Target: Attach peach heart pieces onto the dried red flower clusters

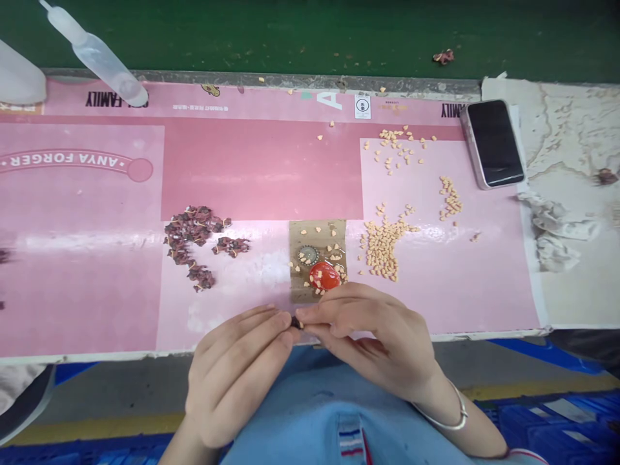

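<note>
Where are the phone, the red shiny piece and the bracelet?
phone [495,143], head view, on its black screen
red shiny piece [324,276], head view, on its middle
bracelet [464,416], head view, on its band

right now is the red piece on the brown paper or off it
On it: the glossy red piece lies within the edges of the brown paper patch, with small cream pieces scattered around it.

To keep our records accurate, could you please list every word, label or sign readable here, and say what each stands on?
"ANYA FORGER": upside down on the pink printed mat.
"FAMILY": upside down on the mat's top band.
"FAMILY": same band, beside the phone.
"A": same band.
White label: too small to read.
</note>
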{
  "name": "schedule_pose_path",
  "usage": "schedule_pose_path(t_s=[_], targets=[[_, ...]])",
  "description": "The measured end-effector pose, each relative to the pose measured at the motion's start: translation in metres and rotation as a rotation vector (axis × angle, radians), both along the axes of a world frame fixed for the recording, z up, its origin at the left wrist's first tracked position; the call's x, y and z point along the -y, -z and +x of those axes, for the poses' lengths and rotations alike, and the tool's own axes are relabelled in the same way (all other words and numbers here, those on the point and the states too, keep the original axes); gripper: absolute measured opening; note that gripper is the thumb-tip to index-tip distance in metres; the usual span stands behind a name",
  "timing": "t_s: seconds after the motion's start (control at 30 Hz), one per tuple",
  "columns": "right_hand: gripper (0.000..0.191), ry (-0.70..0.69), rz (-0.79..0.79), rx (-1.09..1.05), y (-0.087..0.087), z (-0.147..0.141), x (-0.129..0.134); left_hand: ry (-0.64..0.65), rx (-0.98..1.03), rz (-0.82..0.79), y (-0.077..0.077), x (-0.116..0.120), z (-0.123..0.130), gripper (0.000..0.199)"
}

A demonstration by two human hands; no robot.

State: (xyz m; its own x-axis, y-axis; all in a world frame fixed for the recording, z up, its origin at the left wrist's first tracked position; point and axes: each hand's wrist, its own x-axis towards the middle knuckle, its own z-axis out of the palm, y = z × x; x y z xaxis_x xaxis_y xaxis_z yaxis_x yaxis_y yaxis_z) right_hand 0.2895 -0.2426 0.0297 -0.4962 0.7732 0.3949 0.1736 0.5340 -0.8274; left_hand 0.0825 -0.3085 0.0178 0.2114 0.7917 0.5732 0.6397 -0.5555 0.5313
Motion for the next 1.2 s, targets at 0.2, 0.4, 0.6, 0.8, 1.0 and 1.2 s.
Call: schedule_pose_path(t_s=[0.2,0.4,0.6,0.8,1.0,1.2], targets=[[0.021,-0.007,-0.179,-0.093,0.001,-0.003,0.0,-0.085,0.115,-0.125,0.0,0.005,0.005,0.022],[0.013,0.045,-0.06,-0.1,0.003,-0.001,0.0,-0.091,0.072,-0.085,-0.01,-0.012,0.01,0.014],[0.01,0.07,0.071,-0.079,0.008,-0.006,0.003,-0.101,0.134,-0.119,-0.01,-0.012,0.012,0.014],[0.015,0.163,0.352,0.061,0.01,-0.007,0.004,-0.046,0.175,-0.117,-0.01,-0.015,0.009,0.012],[0.007,0.187,0.444,0.155,0.007,-0.005,0.006,-0.073,0.201,-0.103,-0.009,-0.015,0.013,0.011],[0.019,0.182,0.449,0.175,0.008,-0.007,0.006,-0.181,0.39,-0.086,0.007,-0.001,0.021,0.028]])
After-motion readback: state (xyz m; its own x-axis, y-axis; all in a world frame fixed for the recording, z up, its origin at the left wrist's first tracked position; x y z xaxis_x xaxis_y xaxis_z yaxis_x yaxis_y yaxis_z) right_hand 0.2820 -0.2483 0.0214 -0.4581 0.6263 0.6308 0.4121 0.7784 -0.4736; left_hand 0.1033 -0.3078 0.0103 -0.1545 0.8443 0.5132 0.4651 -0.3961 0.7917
